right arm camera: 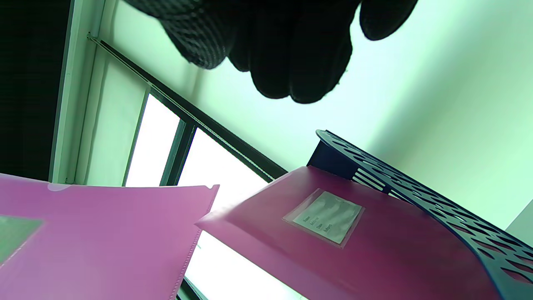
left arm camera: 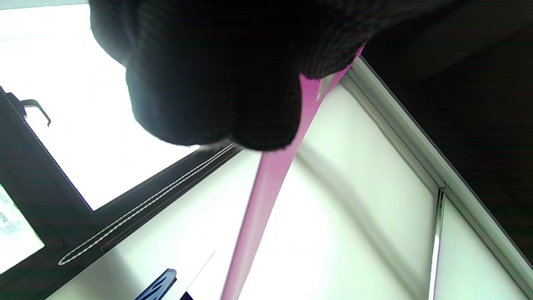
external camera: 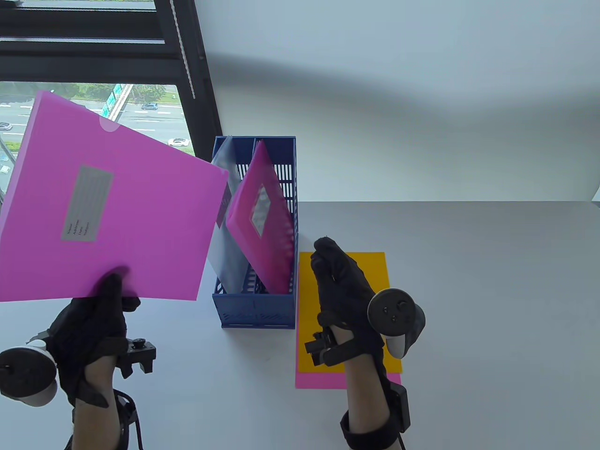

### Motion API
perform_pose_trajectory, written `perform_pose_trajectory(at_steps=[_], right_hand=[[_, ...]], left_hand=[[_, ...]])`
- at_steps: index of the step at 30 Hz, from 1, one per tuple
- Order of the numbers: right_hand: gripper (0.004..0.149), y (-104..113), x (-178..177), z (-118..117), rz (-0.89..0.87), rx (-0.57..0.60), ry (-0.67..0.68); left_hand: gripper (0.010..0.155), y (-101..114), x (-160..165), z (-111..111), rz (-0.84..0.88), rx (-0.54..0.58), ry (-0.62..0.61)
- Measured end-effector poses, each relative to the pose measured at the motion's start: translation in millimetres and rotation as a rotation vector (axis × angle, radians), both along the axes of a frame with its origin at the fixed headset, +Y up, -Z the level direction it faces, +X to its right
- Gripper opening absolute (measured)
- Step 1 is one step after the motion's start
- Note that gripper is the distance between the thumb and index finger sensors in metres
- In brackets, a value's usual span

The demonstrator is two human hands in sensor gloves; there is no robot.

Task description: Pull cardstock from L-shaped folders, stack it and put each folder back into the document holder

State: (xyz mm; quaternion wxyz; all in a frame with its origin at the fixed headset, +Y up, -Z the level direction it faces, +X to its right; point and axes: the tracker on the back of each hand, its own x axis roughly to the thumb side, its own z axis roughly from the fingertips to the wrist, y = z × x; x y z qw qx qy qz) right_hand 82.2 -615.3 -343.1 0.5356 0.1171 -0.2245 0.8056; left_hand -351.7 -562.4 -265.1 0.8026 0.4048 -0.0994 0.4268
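Note:
My left hand (external camera: pixel 112 293) pinches the bottom edge of a pink L-shaped folder (external camera: pixel 108 206) and holds it up in the air, left of the blue document holder (external camera: pixel 255 309). In the left wrist view the glove (left arm camera: pixel 216 83) grips that folder (left arm camera: pixel 266 187), seen edge-on. A second pink folder (external camera: pixel 262 220) leans inside the holder. Right of the holder, a yellow cardstock sheet (external camera: pixel 365 267) lies on a pink sheet (external camera: pixel 318 379). My right hand (external camera: pixel 335 269) hovers or rests over the yellow sheet with loose fingers (right arm camera: pixel 291 54) and holds nothing.
A translucent grey folder (external camera: pixel 225 234) stands in the holder's left slot. A dark-framed window (external camera: pixel 187 70) fills the back left, and a white wall runs behind the grey table (external camera: pixel 492 304). In the right wrist view the holder's perforated wall (right arm camera: pixel 416 187) rises beside the leaning folder (right arm camera: pixel 354 250).

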Motion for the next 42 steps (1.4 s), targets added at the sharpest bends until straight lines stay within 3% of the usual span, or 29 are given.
perform_pose_trajectory(at_steps=[15, 24, 34, 42], right_hand=[[0.05, -7, -21, -5, 0.073, -0.044, 0.054], [0.049, -13, -33, -8, 0.123, -0.077, 0.08], [0.049, -20, -43, -11, 0.194, -0.102, 0.067], [0.064, -28, -77, -9, 0.444, -0.101, -0.12]], left_hand=[[0.049, -57, 55, -61, -0.173, -0.237, -0.003], [0.048, -102, 62, -91, -0.205, -0.414, -0.037], [0.049, -105, 53, -94, -0.167, -0.446, -0.064], [0.049, -111, 47, -98, -0.14, -0.475, -0.083]])
